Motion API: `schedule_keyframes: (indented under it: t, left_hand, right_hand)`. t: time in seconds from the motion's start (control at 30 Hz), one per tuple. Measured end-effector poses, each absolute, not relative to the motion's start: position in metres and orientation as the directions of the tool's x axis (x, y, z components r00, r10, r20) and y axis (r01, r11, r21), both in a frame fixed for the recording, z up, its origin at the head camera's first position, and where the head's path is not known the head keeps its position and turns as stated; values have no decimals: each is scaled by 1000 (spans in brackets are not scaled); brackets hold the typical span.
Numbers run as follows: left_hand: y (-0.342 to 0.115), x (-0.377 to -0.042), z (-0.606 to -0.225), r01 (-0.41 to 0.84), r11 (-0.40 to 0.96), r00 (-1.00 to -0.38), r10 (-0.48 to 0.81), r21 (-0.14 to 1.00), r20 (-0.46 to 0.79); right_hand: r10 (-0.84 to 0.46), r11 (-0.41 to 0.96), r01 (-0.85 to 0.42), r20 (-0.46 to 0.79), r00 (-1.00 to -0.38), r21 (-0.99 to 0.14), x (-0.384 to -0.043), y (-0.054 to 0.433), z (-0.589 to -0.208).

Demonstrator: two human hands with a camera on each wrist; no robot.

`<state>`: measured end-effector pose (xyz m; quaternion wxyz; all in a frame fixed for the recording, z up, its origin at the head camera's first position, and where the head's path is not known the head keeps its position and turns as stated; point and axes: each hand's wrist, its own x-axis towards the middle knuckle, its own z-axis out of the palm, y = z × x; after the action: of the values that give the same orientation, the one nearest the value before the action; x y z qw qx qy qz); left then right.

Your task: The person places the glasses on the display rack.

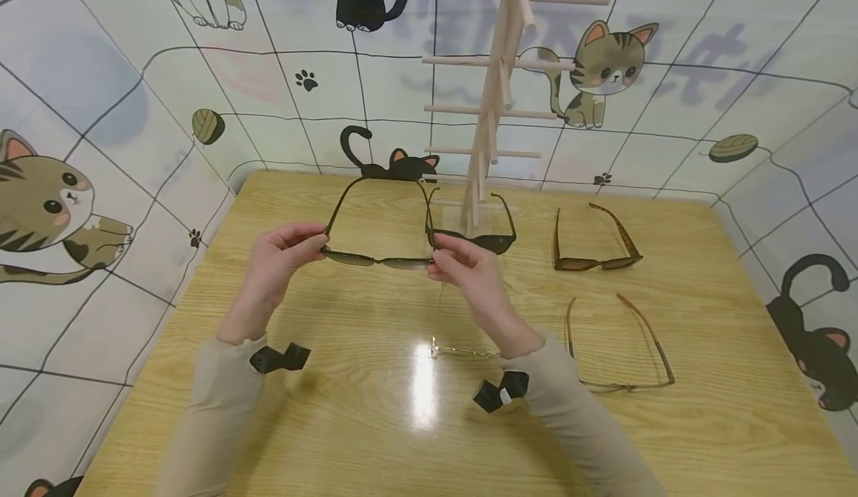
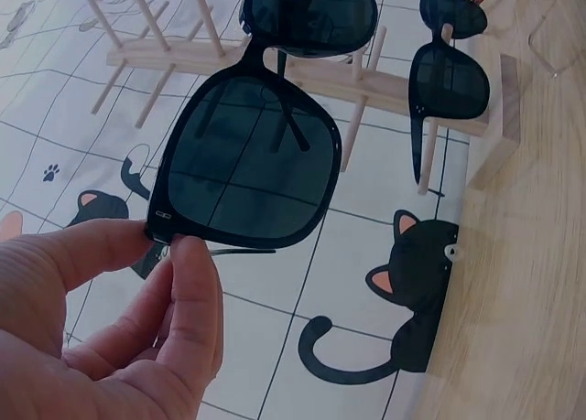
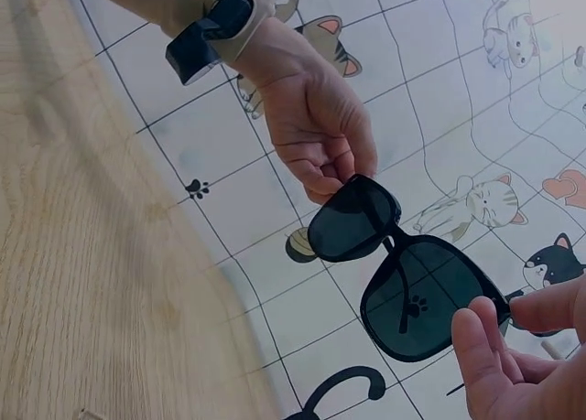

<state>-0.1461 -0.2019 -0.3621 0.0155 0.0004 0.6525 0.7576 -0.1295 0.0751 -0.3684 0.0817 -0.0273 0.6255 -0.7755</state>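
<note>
Both hands hold a pair of black sunglasses up above the table, temples unfolded and pointing away. My left hand pinches the left end of the frame near the hinge between thumb and fingers. At the other end, my right hand pinches the right corner the same way. The dark lens fills the middle of the left wrist view. Behind the right hand, a second pair of black sunglasses is at the foot of a wooden peg rack. Thin gold-rimmed eyeglasses lie below the right wrist, partly hidden by it.
Tortoiseshell sunglasses stand unfolded on the right of the wooden table. Nearer lie clear eyeglasses with brown temples. The rack's pegs stick out sideways and forward at the back. A cat-print backdrop encloses the table.
</note>
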Motion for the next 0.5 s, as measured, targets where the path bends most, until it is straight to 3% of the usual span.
schedule_keyframes:
  t: [0.5]
  left_hand:
    - [-174,-152,-366,-47,-118,-996,77,992,-38]
  right_hand:
    - [-128,-205,85,-59,-990,-975,-119,104,-371]
